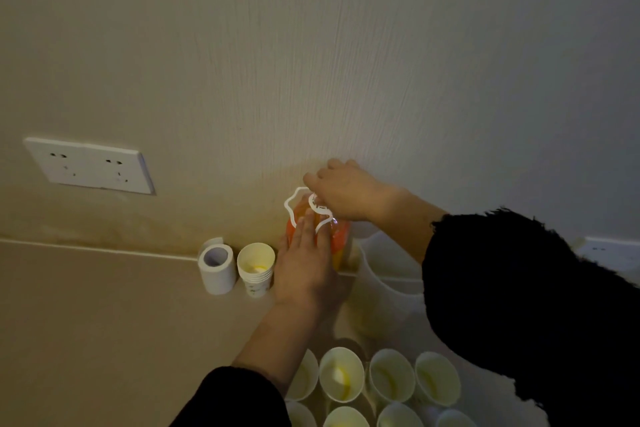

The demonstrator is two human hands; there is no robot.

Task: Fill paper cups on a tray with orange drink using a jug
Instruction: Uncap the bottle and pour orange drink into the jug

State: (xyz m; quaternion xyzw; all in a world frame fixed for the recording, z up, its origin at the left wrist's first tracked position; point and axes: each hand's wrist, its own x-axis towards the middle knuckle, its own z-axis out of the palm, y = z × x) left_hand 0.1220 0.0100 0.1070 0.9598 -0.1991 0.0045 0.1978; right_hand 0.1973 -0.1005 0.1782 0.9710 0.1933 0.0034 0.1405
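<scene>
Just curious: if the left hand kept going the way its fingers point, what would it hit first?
Probably the white rim of the jug: the left hand already lies flat on the jug, just below it. Beyond is the wall; depth is unclear.

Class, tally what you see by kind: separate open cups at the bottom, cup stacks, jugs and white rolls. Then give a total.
Separate cups: 8 (some hidden in part)
Cup stack: 1
Jug: 1
White roll: 1
Total: 11
</scene>
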